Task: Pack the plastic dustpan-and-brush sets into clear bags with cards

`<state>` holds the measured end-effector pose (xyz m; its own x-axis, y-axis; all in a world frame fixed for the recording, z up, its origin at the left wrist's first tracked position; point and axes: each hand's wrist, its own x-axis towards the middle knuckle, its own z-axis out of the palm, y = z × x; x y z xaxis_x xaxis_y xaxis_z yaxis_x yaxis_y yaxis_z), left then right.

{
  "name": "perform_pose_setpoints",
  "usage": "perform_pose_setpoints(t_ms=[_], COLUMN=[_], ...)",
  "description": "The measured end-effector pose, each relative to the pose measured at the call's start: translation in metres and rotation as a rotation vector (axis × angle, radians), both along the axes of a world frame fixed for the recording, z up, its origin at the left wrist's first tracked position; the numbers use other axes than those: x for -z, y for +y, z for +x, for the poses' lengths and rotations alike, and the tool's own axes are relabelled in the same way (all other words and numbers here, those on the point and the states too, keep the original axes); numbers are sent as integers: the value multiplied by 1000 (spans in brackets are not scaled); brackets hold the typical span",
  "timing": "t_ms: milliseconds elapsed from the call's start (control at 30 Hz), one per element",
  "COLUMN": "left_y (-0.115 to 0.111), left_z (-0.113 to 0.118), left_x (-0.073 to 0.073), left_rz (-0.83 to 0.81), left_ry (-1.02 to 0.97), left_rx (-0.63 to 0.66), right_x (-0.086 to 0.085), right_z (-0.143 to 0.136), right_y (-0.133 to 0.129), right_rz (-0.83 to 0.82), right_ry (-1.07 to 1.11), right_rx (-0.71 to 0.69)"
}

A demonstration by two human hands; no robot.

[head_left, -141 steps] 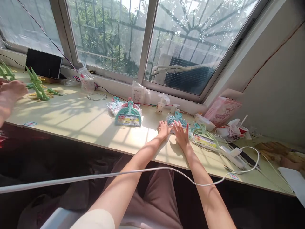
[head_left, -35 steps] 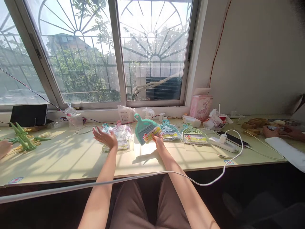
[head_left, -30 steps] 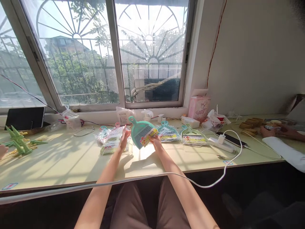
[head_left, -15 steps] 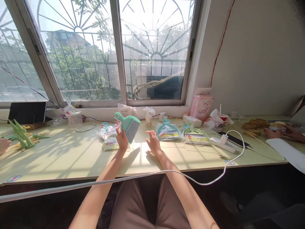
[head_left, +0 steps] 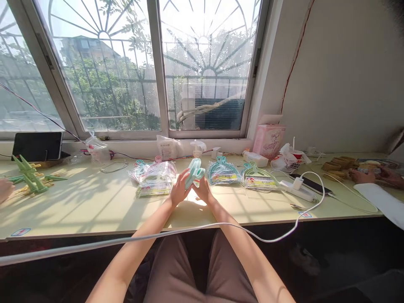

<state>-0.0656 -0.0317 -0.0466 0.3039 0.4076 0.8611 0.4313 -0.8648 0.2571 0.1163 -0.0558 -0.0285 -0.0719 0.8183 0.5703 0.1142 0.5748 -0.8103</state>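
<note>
Between my hands, above the table, a mint-green hand brush with a dustpan point(head_left: 193, 171) is tilted, seen mostly edge-on. My left hand point(head_left: 179, 189) is closed around its left side. On the other side my right hand point(head_left: 203, 192) grips it low down, its fingers partly hidden. Left of my hands lie plastic-wrapped dustpan-and-brush sets point(head_left: 154, 181) with pink and green parts. Just to the right is a wrapped teal set point(head_left: 223, 173), and beside that a wrapped olive-green one point(head_left: 256, 178).
A white cable point(head_left: 126, 242) hangs across the front of my arms. A power strip point(head_left: 296, 191) and a phone point(head_left: 312, 184) lie at right. Green plastic pieces point(head_left: 30, 174) are at far left, near another person's hand point(head_left: 5, 189). A co-worker's hands point(head_left: 366, 174) are at far right.
My left hand has brought the brush and dustpan rightward and turned it edge-on. My right hand, open and apart before, has come in and closed on it.
</note>
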Motion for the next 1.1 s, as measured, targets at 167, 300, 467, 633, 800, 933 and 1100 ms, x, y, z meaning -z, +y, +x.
perform_pose_setpoints(t_ms=[167, 300, 467, 633, 800, 933, 1100], left_y=[-2, -7, -12, -7, 0, 2, 5], left_z=[0, -3, -4, -7, -10, -12, -11], left_x=[-3, -8, -12, -8, -3, -2, -2], left_rz=[-24, -143, -167, -77, 126, 129, 118], left_ry=[1, 55, 89, 181, 241, 239, 172], left_rx=[38, 51, 27, 18, -2, -42, 5], right_x=[-8, -12, -12, -13, -21, -26, -39], right_z=[0, 0, 0, 2, 6, 10, 14], right_y=[-7, -6, -2, 2, 2, -2, -10], right_rz=[-27, -23, -26, -34, -89, -69, -89], right_ry=[89, 128, 84, 40, 14, 19, -48], right_rx=[-30, 54, 106, 187, 142, 89, 85])
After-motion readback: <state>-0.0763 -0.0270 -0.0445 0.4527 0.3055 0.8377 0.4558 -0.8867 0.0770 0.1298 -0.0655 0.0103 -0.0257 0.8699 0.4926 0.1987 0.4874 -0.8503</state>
